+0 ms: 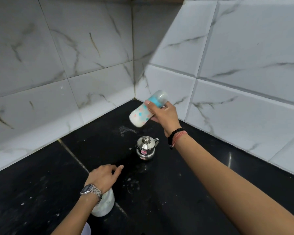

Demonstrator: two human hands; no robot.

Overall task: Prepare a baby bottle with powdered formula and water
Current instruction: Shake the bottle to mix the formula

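Note:
My right hand (165,114) grips a baby bottle (141,116) in the air above the black counter, tilted with its blue collar and clear cap pointing up and to the right. The bottle looks blurred and holds white liquid. My left hand (103,175) hovers low over the counter, fingers loosely spread, forefinger pointing right, holding nothing. Under my left wrist stands a clear jar (103,206) with white powder inside, partly hidden by the arm. A small steel kettle (145,148) with a lid stands between the two hands.
The black stone counter (41,192) meets white marble-tiled walls in a corner at the back. White powder specks and a wet smear (126,130) lie on the counter near the kettle.

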